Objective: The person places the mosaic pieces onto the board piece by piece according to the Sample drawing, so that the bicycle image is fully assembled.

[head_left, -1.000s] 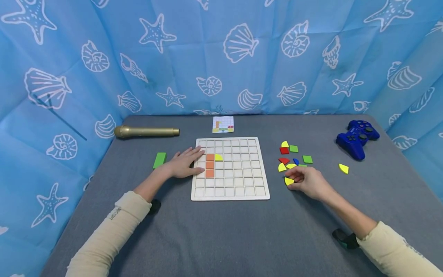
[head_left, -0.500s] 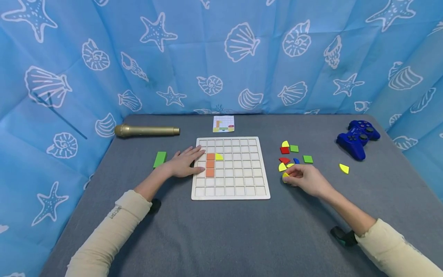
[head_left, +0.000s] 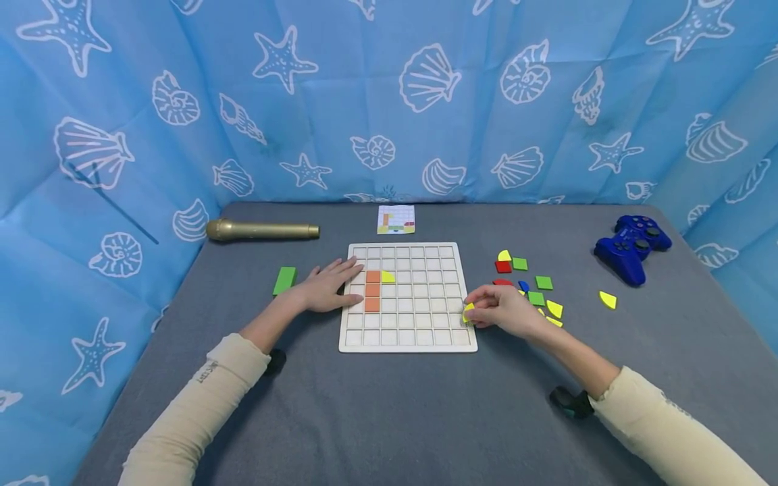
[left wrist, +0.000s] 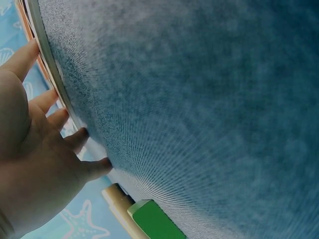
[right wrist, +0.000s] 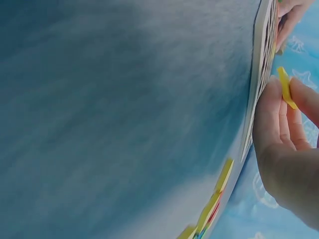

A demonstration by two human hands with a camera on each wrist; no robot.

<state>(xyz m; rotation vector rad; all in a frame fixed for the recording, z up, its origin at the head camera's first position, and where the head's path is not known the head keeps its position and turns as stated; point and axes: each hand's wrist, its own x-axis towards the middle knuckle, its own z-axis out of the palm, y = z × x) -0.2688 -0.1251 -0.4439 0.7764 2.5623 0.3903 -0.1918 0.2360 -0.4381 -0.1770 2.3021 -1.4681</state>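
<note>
A white gridded board lies mid-table. On it are three orange square tiles in a column and a yellow quarter-circle tile beside the top one. My left hand rests with spread, straight fingers on the board's left edge; in the left wrist view, the fingertips touch that edge. My right hand pinches another yellow quarter-circle tile between thumb and fingers at the board's right edge. In the head view, that hand hides some of the loose tiles behind it.
Loose yellow, red, blue and green tiles lie right of the board, one yellow tile farther off. A blue game controller is at right. A pattern card, gold microphone and green block are behind and left.
The right hand has picked the yellow tile up from the loose tiles and carried it left to the board's edge, uncovering more green and yellow tiles. The left hand stays on the board.
</note>
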